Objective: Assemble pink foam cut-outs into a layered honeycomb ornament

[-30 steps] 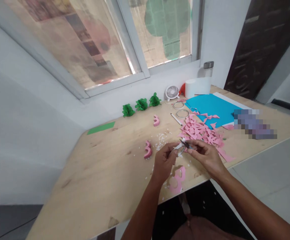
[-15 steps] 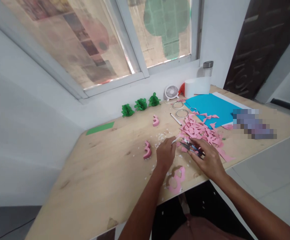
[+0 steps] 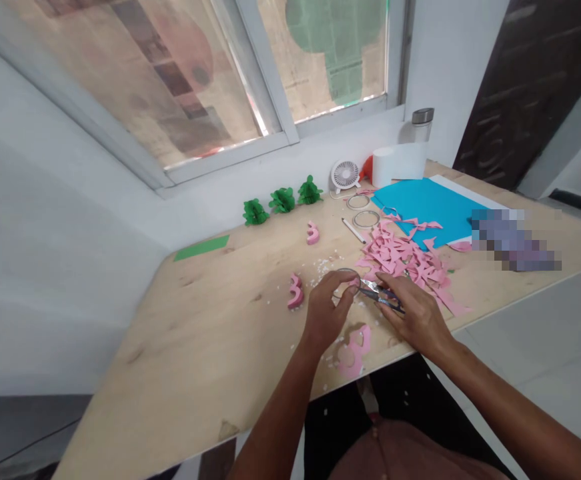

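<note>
My left hand (image 3: 326, 310) is closed on a thin ring (image 3: 340, 271) that looks like a narrow roll of tape. My right hand (image 3: 417, 310) grips small snips (image 3: 387, 301), their blades pointing left at the ring's edge by my left fingertips. Whether the blades touch it I cannot tell. Below my hands lies a pink paper cutout (image 3: 360, 347) with round openings. Left of my left hand is a stack of curved pink paper pieces (image 3: 295, 291), with a similar pink stack (image 3: 312, 233) farther back. Small white scraps (image 3: 325, 268) are scattered around my left hand.
Pink paper offcuts (image 3: 400, 253) are heaped beyond my right hand, beside blue sheets (image 3: 425, 207). Two thin rings (image 3: 366, 219) and a white pen (image 3: 353, 231) lie nearby. Along the wall stand green paper trees (image 3: 283, 199), a small fan (image 3: 345, 175) and a bottle (image 3: 421, 125).
The ring in my left hand now shows its round face, where a white strip showed before. The snips remain in my right hand, close to my left fingers. The view has shifted slightly.
</note>
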Motion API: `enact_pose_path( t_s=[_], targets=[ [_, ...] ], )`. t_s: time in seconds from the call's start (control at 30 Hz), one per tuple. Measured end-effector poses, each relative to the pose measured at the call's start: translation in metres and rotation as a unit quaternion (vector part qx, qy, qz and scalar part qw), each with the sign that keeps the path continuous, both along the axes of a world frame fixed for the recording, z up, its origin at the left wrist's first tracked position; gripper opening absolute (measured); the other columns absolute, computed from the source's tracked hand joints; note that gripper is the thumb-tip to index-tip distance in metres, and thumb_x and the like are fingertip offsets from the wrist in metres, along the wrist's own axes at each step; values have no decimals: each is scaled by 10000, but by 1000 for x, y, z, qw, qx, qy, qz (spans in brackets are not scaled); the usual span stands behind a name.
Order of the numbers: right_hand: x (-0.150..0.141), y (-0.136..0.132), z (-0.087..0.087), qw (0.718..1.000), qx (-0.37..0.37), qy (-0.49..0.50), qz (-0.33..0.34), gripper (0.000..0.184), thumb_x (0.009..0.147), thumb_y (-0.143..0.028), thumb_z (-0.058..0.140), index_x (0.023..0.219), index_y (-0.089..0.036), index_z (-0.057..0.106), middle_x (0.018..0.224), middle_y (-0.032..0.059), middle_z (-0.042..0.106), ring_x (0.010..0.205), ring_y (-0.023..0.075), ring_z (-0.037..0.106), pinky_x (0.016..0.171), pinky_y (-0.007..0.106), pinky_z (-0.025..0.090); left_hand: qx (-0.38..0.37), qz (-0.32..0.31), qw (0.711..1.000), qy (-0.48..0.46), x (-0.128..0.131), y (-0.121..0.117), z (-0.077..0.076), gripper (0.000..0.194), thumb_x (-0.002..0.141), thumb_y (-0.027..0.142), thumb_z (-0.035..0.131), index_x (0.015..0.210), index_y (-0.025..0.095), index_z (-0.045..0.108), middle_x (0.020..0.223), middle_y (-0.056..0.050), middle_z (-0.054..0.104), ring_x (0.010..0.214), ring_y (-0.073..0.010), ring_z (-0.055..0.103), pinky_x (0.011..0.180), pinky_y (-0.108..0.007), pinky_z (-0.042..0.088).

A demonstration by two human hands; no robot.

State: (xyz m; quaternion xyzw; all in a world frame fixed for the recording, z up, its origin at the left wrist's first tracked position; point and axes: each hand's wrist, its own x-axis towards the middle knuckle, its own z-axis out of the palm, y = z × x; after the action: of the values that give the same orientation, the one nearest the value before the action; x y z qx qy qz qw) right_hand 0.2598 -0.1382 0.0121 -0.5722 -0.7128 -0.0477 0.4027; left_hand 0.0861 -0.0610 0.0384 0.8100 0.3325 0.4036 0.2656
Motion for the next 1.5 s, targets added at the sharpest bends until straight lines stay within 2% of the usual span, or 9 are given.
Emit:
enact_pose_path(
  t_s=[0.17, 0.5, 0.7, 0.8, 0.87, 0.97, 1.13, 1.3, 1.5],
  targets=[
    [-2, -2, 1, 999, 11, -41, 18, 470, 888, -213, 517, 1349, -206, 424, 1072, 123, 671, 935, 257, 651, 784, 385, 539, 37, -48, 997, 46, 1, -2, 9, 164, 853, 169, 539, 972, 183, 651, 950, -79, 689, 934, -198, 624, 851, -341, 486],
    [-5, -3, 3, 998, -19, -44, 33, 479, 880, -205, 513, 1350, -210, 421, 1071, 121, 669, 937, 260, 650, 795, 389, 537, 62, -34, 996, 56, 0, -7, 3, 132, 834, 116, 512, 818, 191, 620, 889, -71, 670, 928, -207, 595, 878, -380, 454],
    [0, -6, -2, 997, -74, 3, 16, 507, 851, -214, 528, 1349, -219, 433, 1101, 113, 669, 959, 263, 652, 809, 396, 537, -8, 6, 1000, 2, -12, -26, -4, 120, 830, 112, 491, 856, 191, 578, 955, -69, 669, 935, -184, 624, 841, -345, 482],
    [3, -11, -8, 992, -120, 37, 8, 515, 828, -232, 541, 1335, -221, 454, 1076, 97, 683, 930, 251, 665, 788, 383, 546, -127, 57, 990, 1, -23, -47, -14, 136, 795, 145, 556, 916, 198, 591, 939, -48, 680, 916, -187, 632, 840, -344, 482],
    [3, -15, -11, 988, -141, 55, 8, 511, 823, -243, 543, 1327, -215, 463, 1060, 94, 689, 920, 244, 670, 781, 372, 548, -170, 82, 982, 26, -27, -61, -21, 278, 757, 126, 586, 1026, 197, 577, 966, -54, 677, 914, -192, 633, 832, -345, 483],
    [1, -19, -16, 986, -156, 63, 10, 507, 826, -255, 545, 1325, -213, 464, 1059, 91, 691, 932, 240, 670, 786, 364, 547, -165, 105, 979, 57, -28, -75, -32, 463, 737, 118, 601, 1182, 218, 520, 977, -51, 671, 898, -194, 627, 842, -355, 477],
    [1, -15, -22, 991, -133, -2, -17, 491, 834, -277, 542, 1314, -199, 474, 1055, 108, 690, 943, 274, 659, 758, 394, 541, -152, 152, 972, 89, -23, -78, -46, 495, 754, 66, 524, 1218, 235, 510, 842, -15, 662, 790, -178, 622, 800, -342, 479],
    [1, -9, -28, 990, -113, -73, -32, 456, 850, -252, 522, 1297, -170, 486, 1030, 126, 689, 929, 298, 637, 739, 410, 522, -167, 189, 968, 4, -26, -77, -50, 513, 741, 64, 521, 1226, 230, 492, 780, 10, 612, 732, -141, 606, 726, -271, 498],
    [-3, -2, -29, 988, -107, -101, -41, 444, 853, -243, 518, 1287, -157, 488, 1020, 132, 688, 926, 307, 621, 767, 419, 500, -225, 199, 950, -82, -31, -82, -50, 516, 724, 75, 530, 1222, 206, 489, 736, 30, 554, 679, -109, 580, 673, -227, 488]
  ],
)
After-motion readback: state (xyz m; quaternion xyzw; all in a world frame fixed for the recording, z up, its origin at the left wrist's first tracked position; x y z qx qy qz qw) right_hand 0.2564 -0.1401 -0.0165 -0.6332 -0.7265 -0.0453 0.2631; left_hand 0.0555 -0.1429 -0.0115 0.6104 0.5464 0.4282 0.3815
